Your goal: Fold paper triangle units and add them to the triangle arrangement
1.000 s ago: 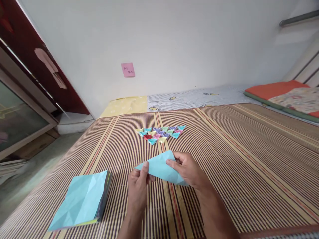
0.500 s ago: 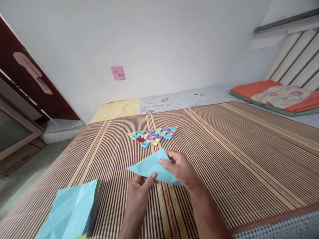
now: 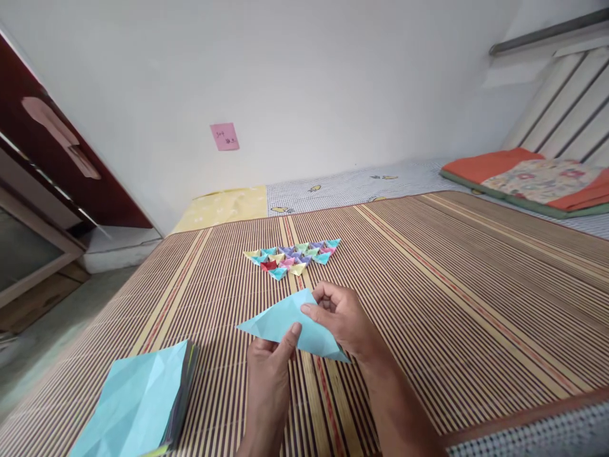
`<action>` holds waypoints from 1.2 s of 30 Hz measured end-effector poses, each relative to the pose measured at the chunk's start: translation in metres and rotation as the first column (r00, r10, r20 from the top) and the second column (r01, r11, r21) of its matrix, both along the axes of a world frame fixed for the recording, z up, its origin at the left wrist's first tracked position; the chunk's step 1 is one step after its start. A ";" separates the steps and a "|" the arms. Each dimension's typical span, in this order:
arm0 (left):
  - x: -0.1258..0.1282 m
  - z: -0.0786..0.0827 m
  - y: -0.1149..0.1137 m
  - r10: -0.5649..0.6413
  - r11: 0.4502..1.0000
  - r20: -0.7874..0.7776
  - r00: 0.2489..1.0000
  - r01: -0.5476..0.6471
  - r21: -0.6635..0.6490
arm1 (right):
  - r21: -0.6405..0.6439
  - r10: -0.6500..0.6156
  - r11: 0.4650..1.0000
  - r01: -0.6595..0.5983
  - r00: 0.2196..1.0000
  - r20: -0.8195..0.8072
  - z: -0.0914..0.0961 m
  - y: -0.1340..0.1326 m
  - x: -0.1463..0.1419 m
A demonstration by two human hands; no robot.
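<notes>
Both hands hold one light blue paper sheet (image 3: 280,320), folded into a triangle, just above the striped bamboo mat (image 3: 428,285). My left hand (image 3: 269,368) pinches its near edge with thumb on top. My right hand (image 3: 340,320) grips the right side, fingers curled over the fold. Beyond them lies a cluster of several small folded paper pieces (image 3: 292,257) in mixed colours, laid out as a triangle.
A stack of coloured square paper (image 3: 137,403), blue on top, lies at the near left. A folded orange and patterned quilt (image 3: 528,181) sits at the far right. A pink note (image 3: 224,136) is stuck on the white wall. Dark wooden furniture (image 3: 52,165) stands left.
My left thumb slid along the blue paper's near edge toward the right hand. The view shifted right, so the paper stack sits lower left in the picture.
</notes>
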State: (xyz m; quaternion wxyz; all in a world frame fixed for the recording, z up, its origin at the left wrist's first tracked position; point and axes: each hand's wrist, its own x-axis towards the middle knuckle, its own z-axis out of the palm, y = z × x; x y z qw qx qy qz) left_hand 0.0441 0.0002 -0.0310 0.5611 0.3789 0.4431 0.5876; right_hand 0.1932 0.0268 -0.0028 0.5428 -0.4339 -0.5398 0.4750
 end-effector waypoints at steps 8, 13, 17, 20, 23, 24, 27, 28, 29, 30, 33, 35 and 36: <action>0.001 0.003 -0.004 -0.008 0.999 0.105 0.994 0.014 -0.052 | 0.008 0.083 0.997 -0.083 0.996 -0.042 0.002 -0.001 0.003; 0.004 0.006 -0.005 -0.025 0.996 0.209 0.978 0.042 -0.078 | -0.035 0.193 0.979 -0.200 0.969 -0.154 -0.002 0.000 0.010; 0.008 0.008 -0.006 -0.033 0.995 0.275 0.961 0.059 -0.086 | -0.040 0.191 0.978 -0.205 0.955 -0.228 -0.007 0.001 0.010; 0.011 0.006 -0.007 -0.039 0.996 0.230 0.972 0.055 -0.063 | -0.013 0.146 0.989 -0.150 0.974 -0.173 -0.005 -0.001 0.007; 0.012 0.003 -0.008 -0.020 0.998 0.168 0.986 0.030 -0.057 | 0.033 0.085 0.996 -0.083 0.994 -0.065 0.001 -0.003 0.005; 0.013 0.003 -0.008 -0.004 0.998 0.156 0.988 0.013 -0.060 | 0.041 0.075 0.996 -0.074 0.996 -0.040 0.002 -0.003 0.004; 0.015 0.004 -0.009 0.022 0.997 0.136 0.990 -0.013 -0.073 | 0.041 0.065 0.997 -0.065 0.998 0.004 0.002 -0.003 0.002; 0.015 0.005 -0.009 0.025 0.997 0.129 0.991 -0.015 -0.078 | 0.043 0.059 0.997 -0.060 0.998 0.020 0.002 -0.003 0.002; 0.016 0.005 -0.010 0.029 0.997 0.122 0.992 -0.019 -0.079 | 0.048 0.054 0.997 -0.055 0.998 0.038 0.000 -0.003 0.001; 0.016 0.006 -0.010 0.034 0.997 0.116 0.993 -0.025 -0.076 | 0.053 0.051 0.997 -0.054 0.997 0.055 -0.001 -0.003 0.001; 0.017 0.006 -0.011 0.048 0.998 0.110 0.993 -0.044 -0.039 | 0.047 0.087 0.995 -0.090 0.995 0.049 -0.002 -0.004 0.002; 0.016 0.006 -0.011 0.057 0.998 0.135 0.989 -0.051 -0.042 | 0.028 0.155 0.987 -0.155 0.988 0.014 0.000 -0.005 0.005; 0.016 0.005 -0.011 0.064 0.997 0.157 0.985 -0.056 -0.056 | 0.020 0.194 0.981 -0.194 0.981 0.003 0.002 -0.005 0.006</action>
